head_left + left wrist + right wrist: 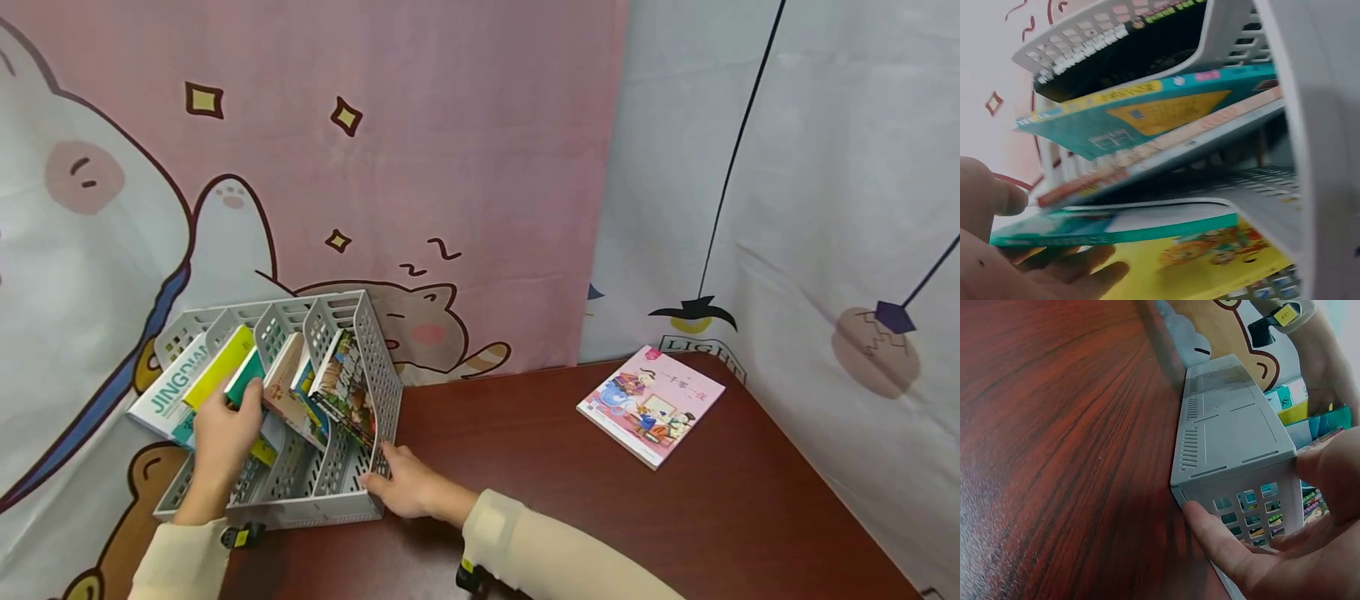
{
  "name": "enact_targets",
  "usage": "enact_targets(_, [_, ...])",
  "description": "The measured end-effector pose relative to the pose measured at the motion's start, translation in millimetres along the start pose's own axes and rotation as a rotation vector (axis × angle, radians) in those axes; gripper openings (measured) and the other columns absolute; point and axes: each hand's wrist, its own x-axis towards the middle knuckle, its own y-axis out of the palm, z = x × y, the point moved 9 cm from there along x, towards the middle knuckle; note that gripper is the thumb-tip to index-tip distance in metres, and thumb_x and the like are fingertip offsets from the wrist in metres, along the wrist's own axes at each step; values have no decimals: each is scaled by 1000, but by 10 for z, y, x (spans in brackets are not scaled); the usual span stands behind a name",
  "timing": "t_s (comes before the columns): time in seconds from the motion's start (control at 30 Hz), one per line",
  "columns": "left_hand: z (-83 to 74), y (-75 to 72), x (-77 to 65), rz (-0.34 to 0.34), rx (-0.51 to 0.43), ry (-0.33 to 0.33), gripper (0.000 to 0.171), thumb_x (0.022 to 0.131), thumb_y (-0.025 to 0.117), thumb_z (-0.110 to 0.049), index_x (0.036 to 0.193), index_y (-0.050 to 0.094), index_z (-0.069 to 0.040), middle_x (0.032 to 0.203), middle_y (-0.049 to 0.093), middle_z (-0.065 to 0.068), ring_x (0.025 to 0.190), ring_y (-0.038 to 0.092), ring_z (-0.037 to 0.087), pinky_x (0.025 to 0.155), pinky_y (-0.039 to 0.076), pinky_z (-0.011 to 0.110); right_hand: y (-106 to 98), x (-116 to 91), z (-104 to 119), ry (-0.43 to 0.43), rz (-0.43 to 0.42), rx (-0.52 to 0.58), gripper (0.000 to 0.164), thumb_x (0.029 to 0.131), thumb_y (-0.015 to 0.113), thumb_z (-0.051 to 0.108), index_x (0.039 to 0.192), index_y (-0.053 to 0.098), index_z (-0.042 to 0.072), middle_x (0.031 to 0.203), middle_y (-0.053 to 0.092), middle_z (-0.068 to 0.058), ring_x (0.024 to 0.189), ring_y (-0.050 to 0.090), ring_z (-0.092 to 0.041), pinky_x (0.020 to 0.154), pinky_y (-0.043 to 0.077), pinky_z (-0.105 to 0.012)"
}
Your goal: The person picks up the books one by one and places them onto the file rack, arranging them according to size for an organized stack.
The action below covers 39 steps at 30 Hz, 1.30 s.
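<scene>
A light grey file rack (322, 510) with perforated dividers stands on the table, slim books leaning in its compartments. My left hand (225, 433) pinches a green-spined book (246, 375) between thumb and fingers; in the left wrist view the fingers lie beneath that book (1116, 237), just above a yellow book (1210, 262). The book's lower end is inside the rack. My right hand (412, 483) grips the rack's front right corner. Seen from the right wrist, the thumb is at the front panel's upper edge and the fingers (1219, 540) spread over the perforated side wall.
Left of the green book leans a white book (176, 387) lettered JINGDIAN; to its right are a beige book (285, 396) and a dark, colourful book (351, 387). A pink picture book (652, 404) lies flat at the brown table's (510, 450) back right. Printed cloth hangs behind.
</scene>
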Motion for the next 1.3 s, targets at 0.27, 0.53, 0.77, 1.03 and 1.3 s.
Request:
enact_targets(0.27, [-451,-298,-311,-243,-43,173,43,113,56,-40,147,73,-21,133,78,18,63,62,8,58,46,20,12,24,-88,22,45,233,73,110,68,41,168,43,4,165,50,-27,82,81,-34,90,64,-40])
enact_targets(0.53, [-912,-251,-676,-293,-219,400,29,112,64,-25,121,85,-8,121,85,10,110,78,4,101,54,13,-58,-41,-115,42,83,399,55,111,67,27,159,55,4,136,72,-20,102,79,-40,88,68,-53])
enact_targets(0.77, [-1133,293,-948,-25,-403,382,22,113,64,-22,112,86,-16,103,85,14,71,78,6,55,55,19,-389,-161,-207,0,44,430,28,111,65,19,134,72,4,125,77,-23,110,78,-44,89,67,-57])
enact_targets(1.03, [-1393,1235,-1362,395,-482,300,17,112,67,-15,117,83,-14,98,84,11,64,78,23,55,64,33,-943,-300,-559,-24,14,361,31,114,58,20,129,76,-1,126,77,-27,109,80,-42,88,69,-52])
enact_targets(1.3, [-1615,2136,-1766,665,-513,247,20,111,65,-12,125,79,-9,104,83,16,71,80,41,60,66,53,-1683,-487,-1154,31,-108,362,34,115,54,16,129,72,-8,115,78,-28,94,81,-28,82,70,-45])
